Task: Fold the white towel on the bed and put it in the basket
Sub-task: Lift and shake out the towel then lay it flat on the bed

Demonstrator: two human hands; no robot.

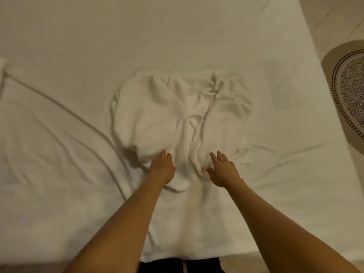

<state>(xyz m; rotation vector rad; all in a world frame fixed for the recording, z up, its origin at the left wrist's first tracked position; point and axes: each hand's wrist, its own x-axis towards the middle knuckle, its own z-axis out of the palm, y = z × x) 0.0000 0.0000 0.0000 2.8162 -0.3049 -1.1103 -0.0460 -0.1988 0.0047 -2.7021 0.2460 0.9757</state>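
A white towel [173,109] lies crumpled in the middle of the bed, bunched into two humps with a crease between them. My left hand [162,167] rests on the towel's near left edge with its fingers stretched out. My right hand [222,168] lies flat on the near right edge, fingers spread and straight. Neither hand holds any cloth. The basket [350,91] stands on the floor at the far right, only partly in view, with a dark woven rim and a speckled inside.
The bed [78,56] is covered by a white sheet with long wrinkles on the left. Its right edge runs diagonally at the upper right, with a pale tiled floor [338,20] beyond. The bed's near edge is at the bottom, by my dark clothing.
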